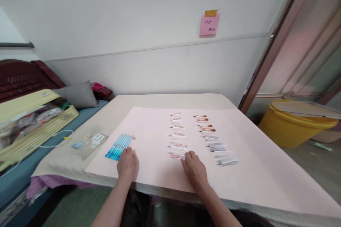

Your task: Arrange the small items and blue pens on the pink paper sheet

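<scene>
Left hand (128, 164) is loosely curled, touching the end of a fanned bunch of blue pens (119, 147), though I can't tell if it's actually gripping them. Right hand (195, 171) looks half-open and empty, just beside the bottom of a column of thin pen-like sticks (176, 136), all on a pink paper sheet (149, 131).

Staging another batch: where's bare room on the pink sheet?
Bare pink paper lies between the blue stick bundle and the middle row of slim sticks, and right of the right row. Crowded: around the left hand and right hand.
</scene>
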{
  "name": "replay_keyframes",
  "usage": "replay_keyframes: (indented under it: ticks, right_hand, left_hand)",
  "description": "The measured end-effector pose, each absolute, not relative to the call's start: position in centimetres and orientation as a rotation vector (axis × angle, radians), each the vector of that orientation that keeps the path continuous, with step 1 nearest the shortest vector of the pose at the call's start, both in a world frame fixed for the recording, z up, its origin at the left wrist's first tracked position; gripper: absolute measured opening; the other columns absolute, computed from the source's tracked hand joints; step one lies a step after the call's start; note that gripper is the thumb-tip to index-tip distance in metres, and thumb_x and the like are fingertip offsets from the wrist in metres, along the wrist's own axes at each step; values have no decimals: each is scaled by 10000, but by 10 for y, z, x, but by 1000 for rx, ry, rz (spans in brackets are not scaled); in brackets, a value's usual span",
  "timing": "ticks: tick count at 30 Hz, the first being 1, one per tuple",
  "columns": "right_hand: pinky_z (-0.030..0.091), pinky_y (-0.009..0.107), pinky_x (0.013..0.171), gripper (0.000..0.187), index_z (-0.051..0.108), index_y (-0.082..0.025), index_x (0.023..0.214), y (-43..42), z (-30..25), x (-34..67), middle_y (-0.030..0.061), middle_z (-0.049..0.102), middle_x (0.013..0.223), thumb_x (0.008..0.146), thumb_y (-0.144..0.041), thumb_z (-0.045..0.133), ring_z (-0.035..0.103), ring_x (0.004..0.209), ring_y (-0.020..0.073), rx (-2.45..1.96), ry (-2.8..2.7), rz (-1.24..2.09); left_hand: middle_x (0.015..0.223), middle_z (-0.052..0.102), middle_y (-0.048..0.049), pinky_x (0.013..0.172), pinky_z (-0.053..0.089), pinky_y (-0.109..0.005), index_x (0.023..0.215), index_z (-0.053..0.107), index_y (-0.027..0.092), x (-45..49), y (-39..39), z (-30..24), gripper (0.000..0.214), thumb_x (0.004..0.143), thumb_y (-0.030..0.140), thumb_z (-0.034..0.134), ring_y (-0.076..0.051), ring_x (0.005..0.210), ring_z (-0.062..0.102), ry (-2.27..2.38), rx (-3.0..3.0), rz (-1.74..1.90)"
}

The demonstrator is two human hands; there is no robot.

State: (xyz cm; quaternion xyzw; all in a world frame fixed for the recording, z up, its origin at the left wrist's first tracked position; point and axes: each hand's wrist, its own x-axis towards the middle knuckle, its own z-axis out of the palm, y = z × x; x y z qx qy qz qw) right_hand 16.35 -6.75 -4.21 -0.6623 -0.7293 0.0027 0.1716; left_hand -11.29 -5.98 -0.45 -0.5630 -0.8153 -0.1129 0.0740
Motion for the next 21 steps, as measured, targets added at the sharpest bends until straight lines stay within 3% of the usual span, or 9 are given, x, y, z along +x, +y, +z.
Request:
replay_keyframes:
  ticks: [6, 8, 14, 21]
  right_hand:
    - [366, 271, 653, 137, 497, -203, 918, -83, -39, 151, 77, 525, 1023, 869, -253, 379, 509, 864, 195, -1755, -2142, 61]
    - [370, 265, 662, 136, 489, -205, 958, -90, -41, 142, 71, 521, 1061, 855, -229, 404, 510, 845, 181, -1675, -2207, 69]
    - [374, 264, 665, 78, 497, -208, 870, -107, -41, 121, 37, 549, 924, 828, -177, 438, 505, 818, 179, -1521, -2308, 90]
    - [380, 222, 618, 81, 537, -204, 832, -114, -37, 112, 25, 582, 862, 801, -192, 463, 549, 738, 145, -1473, -2191, 403]
  left_hand:
    - [991, 553, -164, 648, 408, -378, 951, 549, 122, -120, -50, -12, 413, 866, 329, 201, -273, 865, 561, -2647, -1606, -406]
    - [1000, 562, -181, 656, 414, -403, 956, 556, 116, -122, -48, -13, 401, 852, 328, 232, -289, 850, 573, -2709, -1599, -406]
    - [895, 628, -201, 644, 419, -418, 791, 598, 139, -131, -45, -11, 259, 761, 288, 388, -322, 813, 598, -2872, -1642, -433]
    - [617, 621, -103, 578, 429, -344, 620, 527, 178, -104, -45, -16, 122, 643, 297, 527, -270, 691, 612, -2964, -1858, -737]
